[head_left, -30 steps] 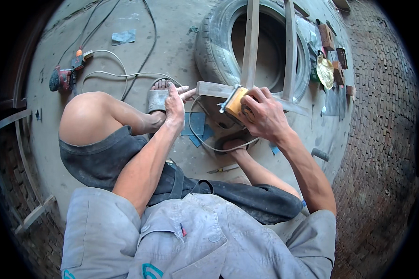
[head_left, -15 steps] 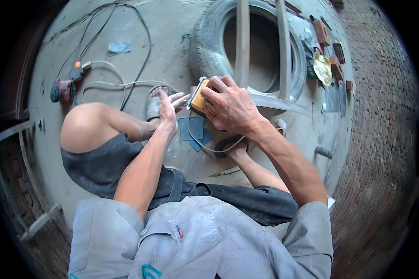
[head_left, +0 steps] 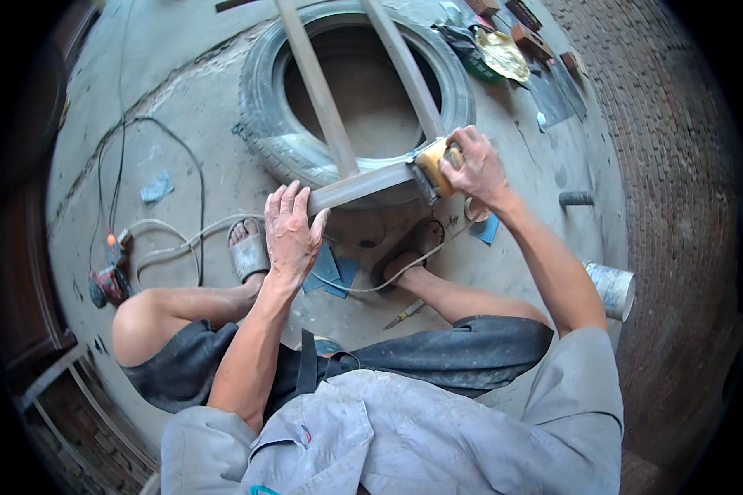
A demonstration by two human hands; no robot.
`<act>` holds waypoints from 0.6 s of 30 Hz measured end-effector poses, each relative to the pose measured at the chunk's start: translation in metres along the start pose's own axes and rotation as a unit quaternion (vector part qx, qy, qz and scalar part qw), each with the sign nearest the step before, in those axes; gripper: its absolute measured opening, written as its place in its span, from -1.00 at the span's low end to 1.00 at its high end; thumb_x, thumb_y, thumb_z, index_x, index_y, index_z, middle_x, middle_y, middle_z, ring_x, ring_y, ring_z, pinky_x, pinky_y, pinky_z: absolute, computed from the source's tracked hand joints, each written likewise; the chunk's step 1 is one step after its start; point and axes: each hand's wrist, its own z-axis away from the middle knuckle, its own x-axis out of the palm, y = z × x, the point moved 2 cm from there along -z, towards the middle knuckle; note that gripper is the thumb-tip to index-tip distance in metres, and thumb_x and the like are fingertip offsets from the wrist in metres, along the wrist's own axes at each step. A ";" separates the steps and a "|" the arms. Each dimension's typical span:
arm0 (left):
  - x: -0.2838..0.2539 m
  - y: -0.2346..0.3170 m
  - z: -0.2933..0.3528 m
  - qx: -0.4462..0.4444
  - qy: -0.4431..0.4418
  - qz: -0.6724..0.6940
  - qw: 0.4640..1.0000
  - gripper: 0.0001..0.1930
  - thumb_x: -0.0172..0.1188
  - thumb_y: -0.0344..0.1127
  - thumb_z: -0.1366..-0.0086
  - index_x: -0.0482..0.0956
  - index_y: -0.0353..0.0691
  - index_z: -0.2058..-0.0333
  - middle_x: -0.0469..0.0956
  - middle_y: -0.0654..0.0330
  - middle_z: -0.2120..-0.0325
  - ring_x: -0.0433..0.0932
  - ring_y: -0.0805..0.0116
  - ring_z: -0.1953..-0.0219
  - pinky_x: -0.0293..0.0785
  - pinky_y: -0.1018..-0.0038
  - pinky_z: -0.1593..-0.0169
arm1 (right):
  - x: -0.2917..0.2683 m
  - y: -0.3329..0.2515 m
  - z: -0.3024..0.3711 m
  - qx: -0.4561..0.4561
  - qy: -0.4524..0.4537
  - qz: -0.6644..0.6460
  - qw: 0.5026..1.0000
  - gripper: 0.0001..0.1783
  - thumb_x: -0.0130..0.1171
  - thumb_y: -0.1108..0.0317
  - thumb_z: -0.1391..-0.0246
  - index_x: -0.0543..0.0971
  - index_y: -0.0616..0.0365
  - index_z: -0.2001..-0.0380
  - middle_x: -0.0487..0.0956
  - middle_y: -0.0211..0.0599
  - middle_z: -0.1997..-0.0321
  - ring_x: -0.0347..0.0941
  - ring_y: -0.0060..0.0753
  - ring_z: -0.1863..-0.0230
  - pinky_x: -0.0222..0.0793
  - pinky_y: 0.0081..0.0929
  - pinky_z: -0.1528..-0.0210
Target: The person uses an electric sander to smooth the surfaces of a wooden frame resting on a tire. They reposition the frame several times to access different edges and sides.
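Note:
In my right hand point(head_left: 476, 167) is a yellow electric sander point(head_left: 432, 167), the fingers wrapped round its body. Its pad touches the right end of a pale crossbar point(head_left: 367, 185), part of a wooden-looking frame. Two long bars point(head_left: 318, 91) run away from that crossbar over a tyre point(head_left: 264, 136) lying flat on the floor. At the crossbar's left end my left hand point(head_left: 289, 231) grips it, fingers over the far side and thumb on the near side. The sander's pale cable point(head_left: 363, 289) loops below the crossbar.
Blue sandpaper sheets point(head_left: 326, 268) and a utility knife point(head_left: 404, 314) lie between my legs. A red power tool point(head_left: 109, 285) and cables are at left. To the right are a metal can point(head_left: 611, 291), a dark cylinder point(head_left: 576, 199), bricks point(head_left: 532, 41) and crumpled gold foil point(head_left: 502, 56).
My right hand has moved right with the sander, onto the crossbar's right end. The left hand, beside the sander before, now holds the crossbar's left end. The whole view has shifted and tilted.

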 end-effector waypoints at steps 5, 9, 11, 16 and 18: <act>0.020 -0.008 -0.007 0.055 -0.095 -0.030 0.994 -0.44 0.39 -0.21 -0.20 0.45 -0.25 -0.14 0.55 0.04 0.03 0.46 -0.02 -0.12 0.27 0.09 -0.30 | -0.003 0.091 -0.004 0.230 0.030 0.027 0.972 -0.52 0.36 0.04 0.00 0.52 0.00 0.05 0.54 -0.05 0.04 0.54 0.25 -0.04 0.51 0.09 -0.04; 0.029 0.000 -0.007 0.075 -0.074 -0.072 0.992 -0.44 0.41 -0.22 -0.15 0.46 -0.24 -0.10 0.52 0.03 0.14 0.47 -0.01 0.00 0.30 0.11 -0.16 | 0.000 0.120 0.019 0.334 0.127 0.049 0.933 -0.52 0.36 0.05 -0.01 0.51 0.03 0.06 0.53 0.00 0.05 0.55 0.20 0.00 0.49 0.08 -0.02; 0.025 -0.009 -0.006 0.064 -0.088 -0.088 0.990 -0.44 0.45 -0.18 -0.12 0.50 -0.28 -0.05 0.52 0.02 0.16 0.49 -0.01 0.03 0.31 0.09 -0.21 | 0.010 0.084 0.012 0.337 0.091 0.015 0.937 -0.45 0.37 0.06 0.00 0.48 0.01 -0.02 0.50 -0.03 -0.06 0.50 0.28 -0.08 0.50 0.11 -0.08; 0.029 -0.018 -0.006 0.072 -0.095 -0.097 0.988 -0.42 0.47 -0.15 -0.09 0.50 -0.30 -0.02 0.54 0.03 0.17 0.52 0.04 0.05 0.33 0.12 -0.17 | 0.030 -0.026 0.025 0.201 0.095 0.005 0.975 -0.51 0.39 0.17 0.00 0.48 0.08 0.03 0.45 -0.02 -0.02 0.47 0.21 -0.04 0.55 0.09 -0.01; 0.030 -0.021 -0.007 0.070 -0.095 -0.098 0.988 -0.43 0.47 -0.15 -0.10 0.49 -0.28 -0.03 0.54 0.04 0.14 0.52 0.03 0.04 0.33 0.12 -0.15 | 0.030 -0.067 0.027 0.163 0.105 -0.009 0.981 -0.53 0.37 0.19 -0.01 0.47 0.09 0.04 0.44 -0.04 -0.03 0.47 0.16 -0.03 0.60 0.04 0.06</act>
